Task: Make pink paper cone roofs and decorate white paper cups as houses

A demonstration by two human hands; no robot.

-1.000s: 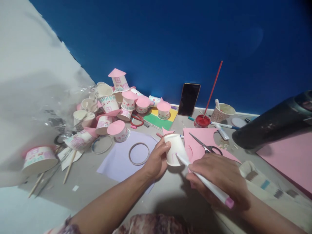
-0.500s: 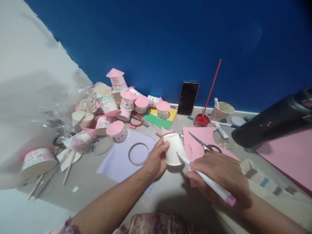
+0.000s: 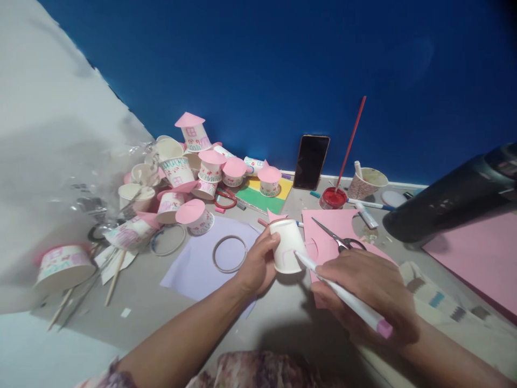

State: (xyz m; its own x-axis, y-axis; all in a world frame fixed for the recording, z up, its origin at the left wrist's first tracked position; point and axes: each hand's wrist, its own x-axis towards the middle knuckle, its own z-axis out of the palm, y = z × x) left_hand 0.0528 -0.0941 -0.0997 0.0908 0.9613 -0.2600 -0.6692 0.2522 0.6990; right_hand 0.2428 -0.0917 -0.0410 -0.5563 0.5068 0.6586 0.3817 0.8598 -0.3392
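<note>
Over the table (image 3: 151,291), the right hand (image 3: 361,280) and left hand (image 3: 262,264) are both gripping. The left's upturned white cup (image 3: 288,240) should be kept from turning; the right's marker (image 3: 347,295), tip at the faint pink outline (image 3: 284,257), wants light, even pressure.

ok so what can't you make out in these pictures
- Head view: fingertips of the left hand, thumb aside, hidden behind the white cup.
- Head view: part of the handles of the black scissors, covered by the right hand.
- Head view: far end of the dark cylinder, cut off by the right edge.
</note>
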